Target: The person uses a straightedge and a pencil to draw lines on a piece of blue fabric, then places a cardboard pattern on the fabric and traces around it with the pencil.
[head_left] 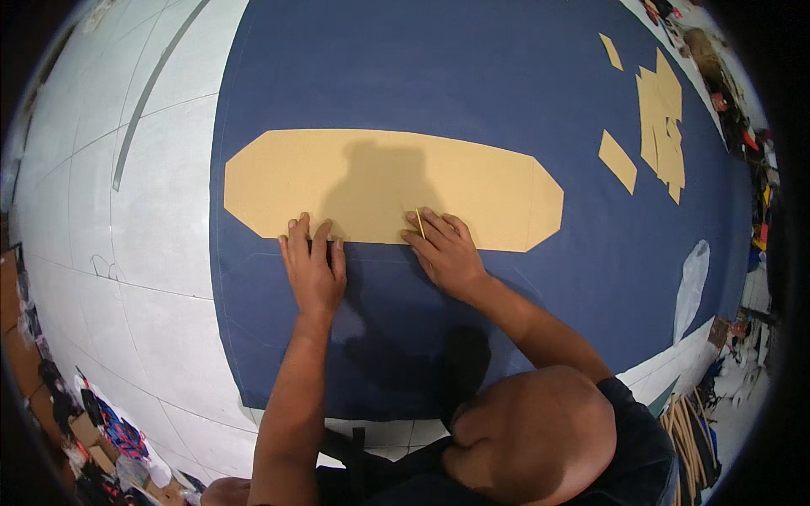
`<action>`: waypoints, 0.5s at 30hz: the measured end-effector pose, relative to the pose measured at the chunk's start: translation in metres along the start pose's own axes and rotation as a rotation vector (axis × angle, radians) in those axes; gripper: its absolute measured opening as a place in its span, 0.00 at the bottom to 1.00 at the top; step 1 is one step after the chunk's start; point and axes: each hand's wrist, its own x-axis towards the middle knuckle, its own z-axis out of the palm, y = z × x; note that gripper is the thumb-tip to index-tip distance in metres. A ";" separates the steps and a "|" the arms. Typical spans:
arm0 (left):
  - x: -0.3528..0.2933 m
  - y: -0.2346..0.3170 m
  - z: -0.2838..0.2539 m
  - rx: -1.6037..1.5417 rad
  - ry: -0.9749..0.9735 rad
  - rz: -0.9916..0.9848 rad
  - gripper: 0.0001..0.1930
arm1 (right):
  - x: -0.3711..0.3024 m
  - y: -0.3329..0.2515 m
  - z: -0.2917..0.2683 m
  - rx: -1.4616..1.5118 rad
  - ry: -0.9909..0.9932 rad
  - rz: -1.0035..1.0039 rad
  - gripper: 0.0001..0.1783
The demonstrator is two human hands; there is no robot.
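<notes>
A long yellow card template (287, 181) with cut-off corners lies flat on a wide dark blue sheet of material (354, 63). My left hand (314, 266) rests on the template's near edge, left of its middle, with fingers spread. Farther right along the same edge, my right hand (451, 253) lies partly on the card. Between its fingers is a thin yellow pencil-like stick (421, 223); its tip is too small to make out. Faint pale lines run across the blue sheet just below the template. A shadow covers the card's middle.
Several smaller yellow card pieces (658, 118) lie at the far right of the sheet. A clear plastic piece (692, 282) is near its right edge. A grey strip (156, 84) lies on the white tiled floor (160, 244). Sticks (688, 443) and clutter line the lower right.
</notes>
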 end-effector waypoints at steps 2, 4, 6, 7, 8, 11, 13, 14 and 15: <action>0.002 -0.001 0.003 -0.003 0.003 -0.020 0.19 | -0.007 0.000 0.003 0.003 0.040 0.013 0.19; -0.002 -0.001 0.000 -0.004 0.001 -0.037 0.19 | -0.014 -0.004 0.004 0.001 0.060 0.012 0.18; -0.006 -0.002 -0.005 0.000 0.007 -0.046 0.19 | -0.018 -0.007 0.005 -0.008 0.076 -0.007 0.19; -0.010 -0.004 -0.005 0.002 0.015 -0.048 0.19 | -0.020 -0.010 0.007 -0.010 0.076 -0.005 0.19; -0.016 -0.005 -0.004 0.004 0.024 -0.052 0.18 | -0.023 -0.013 0.009 -0.012 0.076 -0.005 0.19; -0.016 -0.012 0.000 -0.096 0.047 -0.111 0.17 | -0.023 -0.023 0.002 -0.060 0.033 0.020 0.20; -0.013 -0.015 0.001 -0.110 0.099 -0.129 0.17 | -0.025 -0.020 0.004 -0.061 0.044 0.018 0.21; -0.010 -0.017 0.001 -0.095 0.134 -0.115 0.17 | -0.028 -0.017 0.009 -0.058 0.068 0.018 0.22; -0.007 -0.023 -0.002 -0.077 0.169 -0.097 0.17 | -0.029 -0.014 0.012 -0.051 0.094 0.020 0.22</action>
